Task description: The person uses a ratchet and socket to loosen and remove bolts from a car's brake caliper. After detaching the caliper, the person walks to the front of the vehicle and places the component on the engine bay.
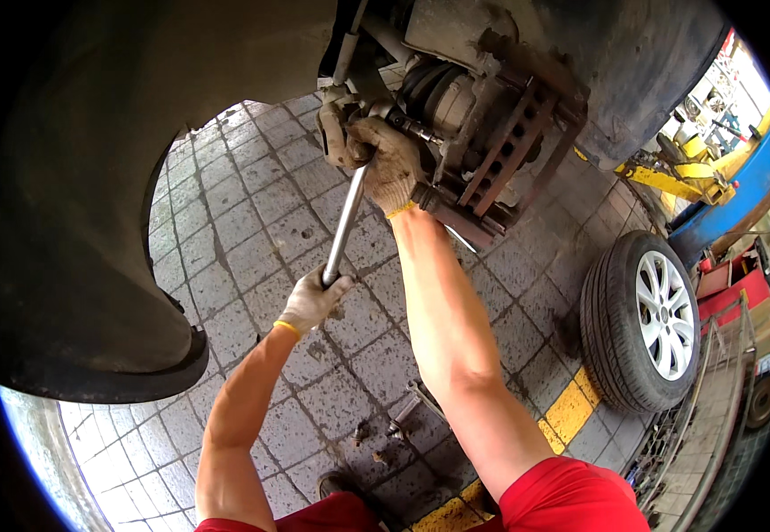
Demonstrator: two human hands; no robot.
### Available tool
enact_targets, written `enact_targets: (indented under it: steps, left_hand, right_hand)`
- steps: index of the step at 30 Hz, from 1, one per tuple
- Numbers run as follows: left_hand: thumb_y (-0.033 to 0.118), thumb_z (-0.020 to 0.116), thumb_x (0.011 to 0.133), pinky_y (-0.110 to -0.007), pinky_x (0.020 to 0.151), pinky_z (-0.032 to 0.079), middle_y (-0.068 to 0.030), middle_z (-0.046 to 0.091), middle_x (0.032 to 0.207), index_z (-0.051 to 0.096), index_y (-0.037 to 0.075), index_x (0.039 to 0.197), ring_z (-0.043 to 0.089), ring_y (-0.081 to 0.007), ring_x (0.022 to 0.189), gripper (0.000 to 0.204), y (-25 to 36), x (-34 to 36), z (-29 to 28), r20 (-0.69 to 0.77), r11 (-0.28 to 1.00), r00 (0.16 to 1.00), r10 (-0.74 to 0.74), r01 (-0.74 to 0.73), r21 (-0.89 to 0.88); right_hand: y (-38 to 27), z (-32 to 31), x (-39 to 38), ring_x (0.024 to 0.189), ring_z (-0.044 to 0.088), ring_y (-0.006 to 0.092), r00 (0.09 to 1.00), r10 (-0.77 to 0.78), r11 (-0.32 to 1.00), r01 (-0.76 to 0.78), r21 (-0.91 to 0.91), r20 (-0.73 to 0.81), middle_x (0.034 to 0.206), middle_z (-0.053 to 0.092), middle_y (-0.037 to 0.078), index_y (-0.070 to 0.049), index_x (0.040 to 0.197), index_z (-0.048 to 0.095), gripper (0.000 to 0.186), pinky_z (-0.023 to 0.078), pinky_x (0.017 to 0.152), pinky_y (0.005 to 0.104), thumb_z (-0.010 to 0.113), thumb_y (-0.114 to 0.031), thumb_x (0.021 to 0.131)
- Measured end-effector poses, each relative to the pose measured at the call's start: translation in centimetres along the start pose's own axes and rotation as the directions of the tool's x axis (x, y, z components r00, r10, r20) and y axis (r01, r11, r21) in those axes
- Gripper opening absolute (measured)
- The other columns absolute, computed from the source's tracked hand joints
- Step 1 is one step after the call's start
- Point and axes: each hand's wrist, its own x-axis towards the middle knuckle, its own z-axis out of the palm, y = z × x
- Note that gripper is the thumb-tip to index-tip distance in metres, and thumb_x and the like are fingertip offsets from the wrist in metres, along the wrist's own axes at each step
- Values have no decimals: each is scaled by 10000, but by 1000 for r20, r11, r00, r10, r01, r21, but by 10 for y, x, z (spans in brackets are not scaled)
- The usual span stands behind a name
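Left hand (312, 301) is clenched around the near end of the long steel breaker bar (344, 226), far down it for leverage. Right hand (388, 162) closes over the bar's head up at the brake caliper (456, 106), steadying it against the rusty disc (514, 142), with the removed wheel (642, 321) parked right.

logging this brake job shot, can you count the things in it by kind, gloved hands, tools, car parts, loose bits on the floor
Gloved hands: 2, left hand and right hand, both on the wrench
Long metal wrench: 1
Brake disc: 1
Removed wheel: 1
Small loose parts on the paving: about 3
Total: about 8
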Motion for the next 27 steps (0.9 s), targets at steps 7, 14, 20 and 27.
enact_targets:
  steps: [7, 14, 20, 27]
  left_hand:
    - [282, 917, 815, -290, 713, 546, -28, 675, 859, 630, 66, 1001, 666, -130, 796, 405, -64, 2, -7, 228, 967, 958, -176, 212, -144]
    - [297, 888, 808, -320, 610, 531, -22, 644, 741, 656, 49, 860, 599, -132, 632, 344, -53, -10, -7, 102, 980, 981, -166, 175, -93]
    - [410, 918, 765, -299, 561, 464, 0, 609, 704, 655, 80, 791, 550, -113, 608, 423, -40, -1, -1, 106, 971, 965, -240, 239, 23]
    - [452, 869, 844, -338, 689, 533, -38, 744, 954, 721, 66, 1065, 653, -133, 841, 469, -11, -4, -15, 309, 974, 925, -219, 189, 124]
  right_hand:
    - [-14, 18, -10, 520, 492, 107, 992, -87, 996, 84, -32, -92, 824, 674, 34, -104, 928, 631, 153, 366, 477, 252, 695, 27, 883]
    - [5, 31, -3, 732, 657, 144, 895, -249, 955, 165, -246, -369, 949, 708, 51, 8, 1078, 681, 198, 552, 665, 314, 734, -87, 913]
    - [40, -24, 39, 934, 713, 295, 855, -447, 659, 118, -743, -262, 973, 738, 78, -12, 1244, 691, 393, 570, 937, 375, 648, -287, 965]
    - [67, -17, 47, 962, 766, 289, 562, -697, 494, -75, -866, -446, 1028, 809, 82, -61, 1051, 798, 458, 581, 860, 405, 726, -493, 916]
